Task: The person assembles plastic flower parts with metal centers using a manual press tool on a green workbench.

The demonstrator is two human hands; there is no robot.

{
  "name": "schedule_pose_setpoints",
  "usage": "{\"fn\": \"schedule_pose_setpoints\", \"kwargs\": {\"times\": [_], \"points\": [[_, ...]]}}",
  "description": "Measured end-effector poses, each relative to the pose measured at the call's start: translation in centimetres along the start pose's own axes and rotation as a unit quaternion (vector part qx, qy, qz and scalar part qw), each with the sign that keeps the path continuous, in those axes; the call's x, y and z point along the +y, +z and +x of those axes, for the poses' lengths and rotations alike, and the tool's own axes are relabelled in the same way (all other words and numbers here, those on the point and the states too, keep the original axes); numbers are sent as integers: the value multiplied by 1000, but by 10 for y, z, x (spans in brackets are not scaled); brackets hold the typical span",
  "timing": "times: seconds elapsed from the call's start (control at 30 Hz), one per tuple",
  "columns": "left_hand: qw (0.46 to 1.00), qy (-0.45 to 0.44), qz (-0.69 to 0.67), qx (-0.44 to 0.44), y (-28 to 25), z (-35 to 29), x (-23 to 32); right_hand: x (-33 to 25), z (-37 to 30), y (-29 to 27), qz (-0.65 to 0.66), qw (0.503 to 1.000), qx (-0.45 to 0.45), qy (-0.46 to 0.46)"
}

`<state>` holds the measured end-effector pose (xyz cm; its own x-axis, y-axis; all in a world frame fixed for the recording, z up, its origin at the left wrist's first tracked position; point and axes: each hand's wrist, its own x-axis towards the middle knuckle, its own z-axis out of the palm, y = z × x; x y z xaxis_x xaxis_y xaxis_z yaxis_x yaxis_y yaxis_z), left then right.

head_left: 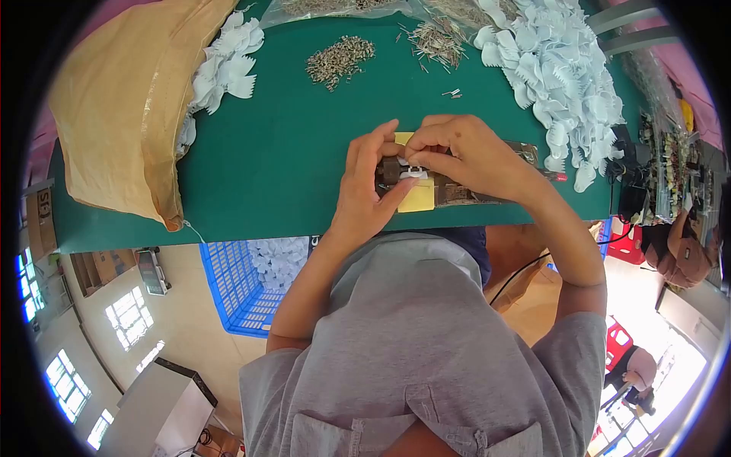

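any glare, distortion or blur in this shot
Head view: glare washes the lower-right background nearly white; fisheye distortion tilts the windows at far left; the green table is fairly evenly lit; the left hand and right hand show no obvious motion blur; the white piece between them is too small to judge.

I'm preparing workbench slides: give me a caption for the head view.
Left hand and right hand meet at a small white piece over a green table, toothed white parts heaped at right.

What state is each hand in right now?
Left hand: open, thumb and fingers apart, thumb tip at the small white piece.
Right hand: closed, thumb and fingertips pinched; anything between them cannot be told.
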<state>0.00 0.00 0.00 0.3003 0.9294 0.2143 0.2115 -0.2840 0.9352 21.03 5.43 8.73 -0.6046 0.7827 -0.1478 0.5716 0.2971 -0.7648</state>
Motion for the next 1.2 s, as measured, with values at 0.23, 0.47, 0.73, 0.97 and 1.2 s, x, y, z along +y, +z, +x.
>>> {"fn": "schedule_pose_setpoints", "kwargs": {"times": [0.23, 0.47, 0.73, 0.97, 1.2], "points": [[1000, 13, 6, 1, 1, 3, 1, 13, -6, 0, 66, 996, 55, 20], [1000, -7, -23, 7, 1, 1, 1, 80, -5, -36, -120, 963, 239, 45], [1000, 22, -10, 9, 0, 3, 1, 79, 26, -35, -263, 955, 137, -20], [1000, 21, -18, 10, 0, 2, -2, 78, 43, -43, -377, 912, 64, -149], [1000, 6, -14, -1, -1, 2, 4, 10, -17, -3, 26, 990, 120, -67]]}}
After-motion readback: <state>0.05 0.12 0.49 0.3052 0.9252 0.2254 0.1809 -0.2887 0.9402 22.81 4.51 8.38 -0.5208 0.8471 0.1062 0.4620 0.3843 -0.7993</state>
